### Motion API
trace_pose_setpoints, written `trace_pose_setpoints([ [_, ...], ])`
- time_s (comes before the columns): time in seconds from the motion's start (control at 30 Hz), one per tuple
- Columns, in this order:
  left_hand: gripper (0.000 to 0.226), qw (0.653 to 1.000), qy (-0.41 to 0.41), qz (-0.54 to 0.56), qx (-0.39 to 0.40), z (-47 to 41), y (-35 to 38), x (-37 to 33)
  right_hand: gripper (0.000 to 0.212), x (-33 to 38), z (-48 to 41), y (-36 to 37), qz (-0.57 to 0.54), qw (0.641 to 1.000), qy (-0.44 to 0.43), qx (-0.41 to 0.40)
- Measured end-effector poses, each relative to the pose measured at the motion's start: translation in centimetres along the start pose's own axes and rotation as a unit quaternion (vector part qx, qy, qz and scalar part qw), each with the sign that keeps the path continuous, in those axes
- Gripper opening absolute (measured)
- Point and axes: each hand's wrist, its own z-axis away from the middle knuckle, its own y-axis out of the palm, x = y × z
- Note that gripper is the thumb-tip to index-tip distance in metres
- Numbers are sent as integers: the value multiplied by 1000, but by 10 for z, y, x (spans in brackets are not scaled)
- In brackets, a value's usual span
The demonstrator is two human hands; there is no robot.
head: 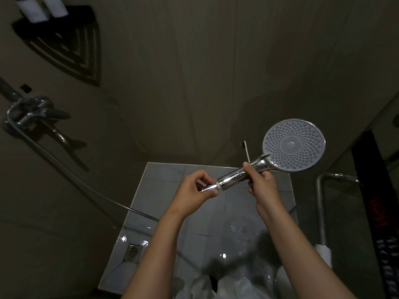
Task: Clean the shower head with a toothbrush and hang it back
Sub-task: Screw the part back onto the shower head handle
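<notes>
A chrome shower head [293, 144] with a round grey nozzle face is held in front of me, face toward the camera. My right hand [262, 182] grips its chrome handle just below the head, and a toothbrush [245, 151] with dark bristles sticks up from behind that hand. My left hand [194, 190] pinches the conical hose nut at the handle's lower end. The hose [71, 169] runs left from there to the wall.
A chrome mixer tap [32, 112] sits on the left wall. Above it a dark corner shelf [67, 39] carries two white bottles. Below lie a wet tiled floor with a drain [132, 252], and a chrome pipe [321, 208] at the right.
</notes>
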Motion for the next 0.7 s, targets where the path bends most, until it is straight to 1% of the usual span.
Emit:
trace_pose_setpoints([
  [0.17,18,1000,9,-20,10,1,1,-4,15,-2,0,-1,-4,1000,9,0],
  [0.27,8,1000,7,7,12,1,3,-8,15,-1,-1,-2,-10,1000,12,-6],
  [0.5,20,999,-24,9,23,-3,3,0,14,1,1,-3,-9,1000,9,-8],
  [0.7,22,998,-20,57,25,-4,2,6,11,1,2,-1,-17,1000,7,0],
])
